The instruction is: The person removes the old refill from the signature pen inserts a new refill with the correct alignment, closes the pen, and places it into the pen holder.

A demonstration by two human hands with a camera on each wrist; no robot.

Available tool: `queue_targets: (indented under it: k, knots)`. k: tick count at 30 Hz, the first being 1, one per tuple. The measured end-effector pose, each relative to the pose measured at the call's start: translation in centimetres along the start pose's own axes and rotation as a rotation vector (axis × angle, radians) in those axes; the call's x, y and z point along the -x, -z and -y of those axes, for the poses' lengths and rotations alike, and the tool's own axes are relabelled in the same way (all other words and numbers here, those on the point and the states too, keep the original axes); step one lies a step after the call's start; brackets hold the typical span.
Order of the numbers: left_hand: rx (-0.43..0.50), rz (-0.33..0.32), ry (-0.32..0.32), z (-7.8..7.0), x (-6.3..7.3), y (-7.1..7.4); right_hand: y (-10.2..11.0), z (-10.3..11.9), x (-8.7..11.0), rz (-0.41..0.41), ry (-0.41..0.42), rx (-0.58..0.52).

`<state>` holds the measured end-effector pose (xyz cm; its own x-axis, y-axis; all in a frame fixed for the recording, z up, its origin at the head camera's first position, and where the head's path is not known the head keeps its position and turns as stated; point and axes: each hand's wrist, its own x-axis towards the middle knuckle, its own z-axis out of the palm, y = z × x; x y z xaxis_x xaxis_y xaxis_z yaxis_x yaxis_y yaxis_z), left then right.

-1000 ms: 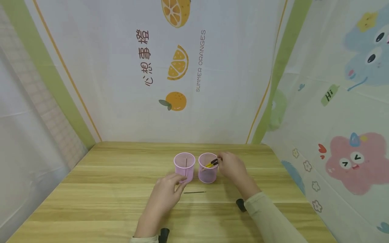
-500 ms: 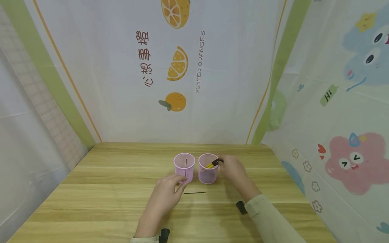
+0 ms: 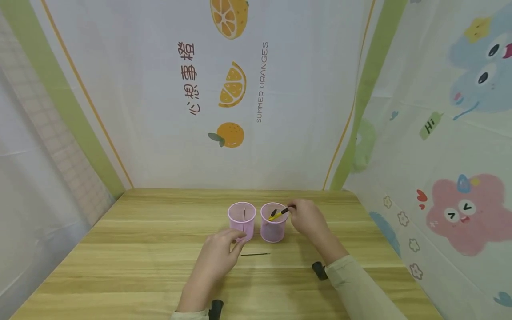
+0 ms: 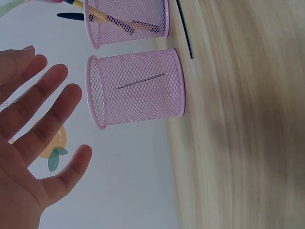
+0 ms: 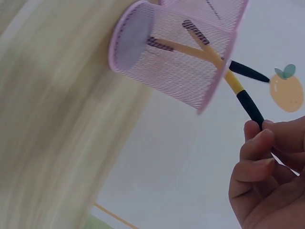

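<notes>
My right hand pinches the black end of a yellow pen between thumb and fingers. The pen slants over the rim of the right pink mesh pen holder, its lower part inside. A second yellow-and-black pen leans in the same holder, apart from my fingers. Beside it, the left pink mesh pen holder contains a thin dark rod, like a pen refill. My left hand hovers by this holder, fingers relaxed and apart from it in the left wrist view. Another thin dark rod lies in front.
Both holders stand close together on a wood-grain table. A white printed cloth hangs behind the table, and another hangs along its right side. A black fitting sits at the right wrist, another at the left.
The two pens lay side by side near my right hand. Now one rests apart toward the holder's back, while my right hand holds the other. My left hand has barely moved.
</notes>
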<state>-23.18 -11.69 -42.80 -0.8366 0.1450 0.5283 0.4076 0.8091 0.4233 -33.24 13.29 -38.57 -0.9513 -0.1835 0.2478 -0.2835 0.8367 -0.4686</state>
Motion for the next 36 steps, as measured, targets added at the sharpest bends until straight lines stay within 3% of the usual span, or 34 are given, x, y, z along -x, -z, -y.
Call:
queue_targets:
  k: [13, 22, 27, 31, 36]
  knots:
    - [0.079, 0.019, 0.016, 0.0, -1.0, 1.4, 3.4, 2.0, 0.9, -0.003, 0.004, -0.074]
    - [0.245, 0.076, 0.154, 0.4, -2.7, 2.4, 4.6, 2.5, 2.7, -0.048, -0.033, -0.083]
    - [0.162, 0.069, 0.16, 0.2, -2.5, 2.5, 4.5, 2.1, 4.5, -0.079, -0.097, -0.148]
    - [0.051, 0.06, 0.122, -0.4, -1.5, 2.3, 3.8, 1.8, 6.0, -0.087, -0.13, -0.219]
    - [0.01, 0.031, 0.107, -1.0, -0.2, 1.7, 2.4, 1.8, 7.6, -0.112, -0.149, -0.313]
